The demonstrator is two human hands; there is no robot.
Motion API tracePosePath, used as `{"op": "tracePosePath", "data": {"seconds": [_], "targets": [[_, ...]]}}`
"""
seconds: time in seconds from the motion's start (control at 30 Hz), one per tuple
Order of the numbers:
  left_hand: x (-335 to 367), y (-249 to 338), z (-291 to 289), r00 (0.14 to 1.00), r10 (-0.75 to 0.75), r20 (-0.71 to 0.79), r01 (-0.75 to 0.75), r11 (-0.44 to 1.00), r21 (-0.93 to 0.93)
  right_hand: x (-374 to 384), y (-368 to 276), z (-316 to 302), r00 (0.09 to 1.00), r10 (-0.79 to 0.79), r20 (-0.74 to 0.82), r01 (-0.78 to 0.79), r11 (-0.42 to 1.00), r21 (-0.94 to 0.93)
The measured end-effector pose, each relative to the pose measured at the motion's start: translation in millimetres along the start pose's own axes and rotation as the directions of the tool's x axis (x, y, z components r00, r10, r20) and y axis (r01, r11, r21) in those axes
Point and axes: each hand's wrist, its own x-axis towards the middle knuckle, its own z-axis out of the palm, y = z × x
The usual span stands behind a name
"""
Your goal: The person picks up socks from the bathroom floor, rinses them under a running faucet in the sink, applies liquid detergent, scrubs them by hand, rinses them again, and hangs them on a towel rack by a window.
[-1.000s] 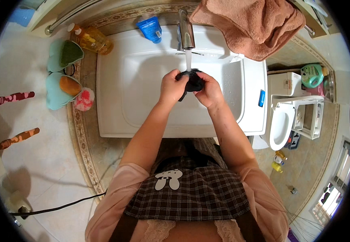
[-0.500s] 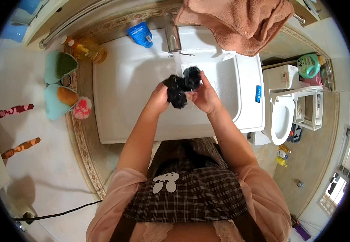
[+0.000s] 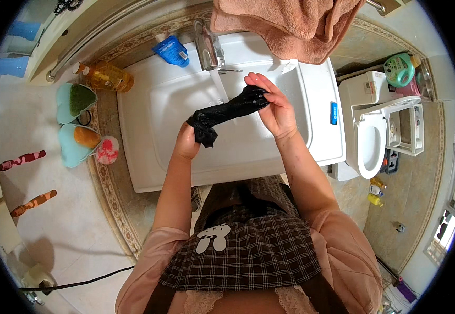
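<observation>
A wet black sock (image 3: pixel 230 111) is stretched out between my hands over the white sink (image 3: pixel 321 131). My left hand (image 3: pixel 184 142) is closed on its bunched lower end, part of which hangs down. At the other end, higher and to the right, my right hand (image 3: pixel 278 112) grips the sock between thumb and fingers, some fingertips extended past it. Water (image 3: pixel 218 86) runs from the metal faucet (image 3: pixel 205 46) into the basin just behind the sock. The fabric hides part of my left fingers.
A blue squeeze tube (image 3: pixel 172 51) and a bottle of amber liquid (image 3: pixel 109 77) stand at the back left. Above the sink's far right hangs a brown towel (image 3: pixel 295 26). A small blue packet (image 3: pixel 334 113) lies on the right rim. Wall holders (image 3: pixel 73 144) sit left; a toilet (image 3: pixel 369 149) stands right.
The sock was bunched between my hands under the stream; now it is drawn out lengthwise. My left hand has moved left and down, my right hand slightly right.
</observation>
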Motion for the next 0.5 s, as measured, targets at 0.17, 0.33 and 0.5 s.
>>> {"op": "tracePosePath", "data": {"seconds": [0.17,0.33,0.5], "targets": [[-4,7,15,0.998,0.046,-0.032,-0.043,0.995,0.091,-2,0,1,0.997,-0.035,-0.073,0.028,0.995,-0.094],[-7,15,30,0.996,0.070,-0.060,-0.065,0.995,0.082,-2,-5,-7,0.999,-0.043,-0.003,0.043,0.999,0.012],[0,20,33,0.994,0.097,-0.042,-0.091,0.986,0.140,5,-8,-4,0.996,-0.039,0.082,0.026,0.988,0.154]]}}
